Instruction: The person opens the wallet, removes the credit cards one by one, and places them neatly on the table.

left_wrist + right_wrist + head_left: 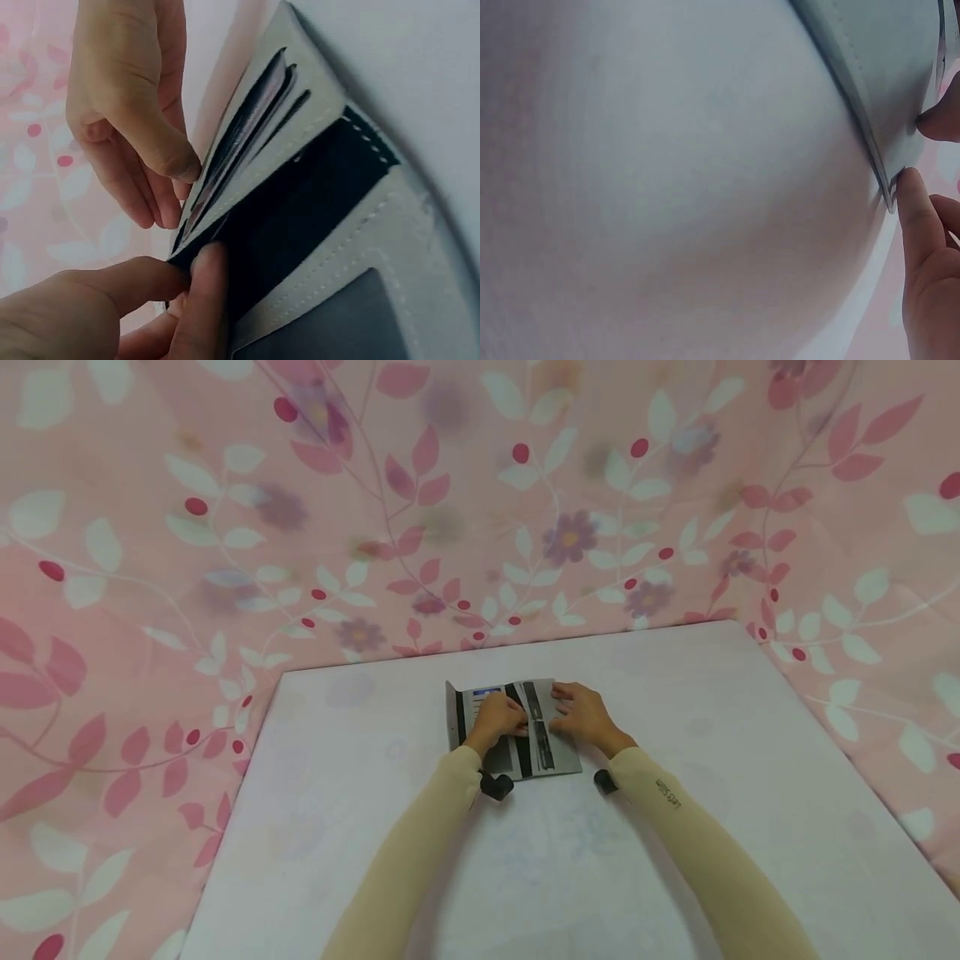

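Note:
A grey wallet (566, 758) lies opened out on the white table, its dark inner panels and card slots showing. My left hand (499, 718) reaches over its middle; in the left wrist view, thumb and finger of the left hand (150, 300) pinch the edge of the slotted panel beside a dark pocket. Cards (247, 127) sit in the slots. At the wallet's right edge, my right hand (588, 717) holds on, thumb on the inner face and fingers at the rim. The right wrist view shows the right hand (934, 262) at a corner of the wallet (877, 67).
The white table (337, 827) extends around the wallet on every side. Pink floral cloth (465, 510) hangs behind and beside it. Black wrist-worn pieces sit at both cuffs, the left one (497, 786) close to the wallet's front edge.

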`<state>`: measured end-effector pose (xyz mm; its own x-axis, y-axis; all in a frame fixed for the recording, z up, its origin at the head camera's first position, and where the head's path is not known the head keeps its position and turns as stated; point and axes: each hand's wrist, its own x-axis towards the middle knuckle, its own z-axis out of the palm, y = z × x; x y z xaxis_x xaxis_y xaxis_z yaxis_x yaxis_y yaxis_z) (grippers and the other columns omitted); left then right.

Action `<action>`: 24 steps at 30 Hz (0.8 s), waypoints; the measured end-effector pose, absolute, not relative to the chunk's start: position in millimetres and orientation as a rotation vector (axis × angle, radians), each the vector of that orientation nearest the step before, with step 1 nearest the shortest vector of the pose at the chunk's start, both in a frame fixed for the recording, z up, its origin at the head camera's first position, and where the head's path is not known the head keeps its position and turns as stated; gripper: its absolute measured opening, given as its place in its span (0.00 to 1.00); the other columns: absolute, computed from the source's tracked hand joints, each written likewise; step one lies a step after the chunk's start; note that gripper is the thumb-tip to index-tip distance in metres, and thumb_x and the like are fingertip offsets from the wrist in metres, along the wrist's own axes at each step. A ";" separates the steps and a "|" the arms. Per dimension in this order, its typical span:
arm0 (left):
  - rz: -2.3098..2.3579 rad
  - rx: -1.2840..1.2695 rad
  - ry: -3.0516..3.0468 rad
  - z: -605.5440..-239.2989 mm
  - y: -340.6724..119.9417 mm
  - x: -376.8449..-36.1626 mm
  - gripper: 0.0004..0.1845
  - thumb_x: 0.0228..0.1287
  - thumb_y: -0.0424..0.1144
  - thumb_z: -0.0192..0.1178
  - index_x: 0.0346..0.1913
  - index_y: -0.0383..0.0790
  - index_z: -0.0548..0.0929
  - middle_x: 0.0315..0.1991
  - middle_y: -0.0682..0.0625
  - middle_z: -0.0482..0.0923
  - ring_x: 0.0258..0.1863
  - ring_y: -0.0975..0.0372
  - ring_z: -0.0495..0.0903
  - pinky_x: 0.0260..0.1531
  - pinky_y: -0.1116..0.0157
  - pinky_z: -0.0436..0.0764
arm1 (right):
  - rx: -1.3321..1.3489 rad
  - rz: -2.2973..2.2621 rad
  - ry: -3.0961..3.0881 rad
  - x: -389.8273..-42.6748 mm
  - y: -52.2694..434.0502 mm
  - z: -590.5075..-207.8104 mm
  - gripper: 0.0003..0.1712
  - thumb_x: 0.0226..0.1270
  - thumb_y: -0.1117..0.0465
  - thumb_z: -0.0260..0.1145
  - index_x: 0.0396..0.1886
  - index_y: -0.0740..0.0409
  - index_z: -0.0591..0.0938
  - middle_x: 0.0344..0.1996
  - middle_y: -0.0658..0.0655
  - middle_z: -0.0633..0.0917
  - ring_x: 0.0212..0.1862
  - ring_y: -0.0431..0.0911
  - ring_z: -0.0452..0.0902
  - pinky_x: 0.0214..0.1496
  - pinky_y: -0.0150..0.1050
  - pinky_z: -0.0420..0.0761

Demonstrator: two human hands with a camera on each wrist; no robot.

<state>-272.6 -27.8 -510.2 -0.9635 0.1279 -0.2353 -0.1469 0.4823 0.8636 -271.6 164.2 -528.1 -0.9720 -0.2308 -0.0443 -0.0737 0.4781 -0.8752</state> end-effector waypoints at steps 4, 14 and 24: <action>1.550 -0.027 2.413 -514.1 -30.3 -271.4 0.05 0.60 0.27 0.62 0.33 0.28 0.87 0.26 0.44 0.84 0.20 0.61 0.85 0.26 0.67 0.84 | -0.256 -1.482 2.574 -271.5 165.2 -528.2 0.45 0.50 0.71 0.72 0.70 0.69 0.65 0.63 0.67 0.74 0.60 0.60 0.74 0.58 0.47 0.77; 1.798 -0.185 2.295 -515.3 -68.3 -270.4 0.05 0.60 0.25 0.62 0.38 0.25 0.83 0.36 0.40 0.81 0.24 0.60 0.83 0.29 0.65 0.85 | -0.264 -1.510 2.561 -270.8 162.1 -528.0 0.46 0.49 0.72 0.73 0.70 0.69 0.65 0.63 0.68 0.73 0.61 0.61 0.73 0.59 0.47 0.76; 1.782 -0.219 2.295 -509.9 -89.1 -269.1 0.06 0.60 0.28 0.64 0.38 0.29 0.86 0.37 0.41 0.83 0.30 0.58 0.85 0.31 0.65 0.85 | -0.283 -1.520 2.549 -268.8 162.0 -525.7 0.46 0.49 0.73 0.73 0.70 0.71 0.64 0.63 0.69 0.73 0.61 0.61 0.73 0.59 0.48 0.76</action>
<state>-269.1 -89.1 -509.9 -0.9630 0.0210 -0.2687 -0.2551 0.2505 0.9339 -268.8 162.0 -525.7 -0.9693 -0.2425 -0.0405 -0.0796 0.4655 -0.8815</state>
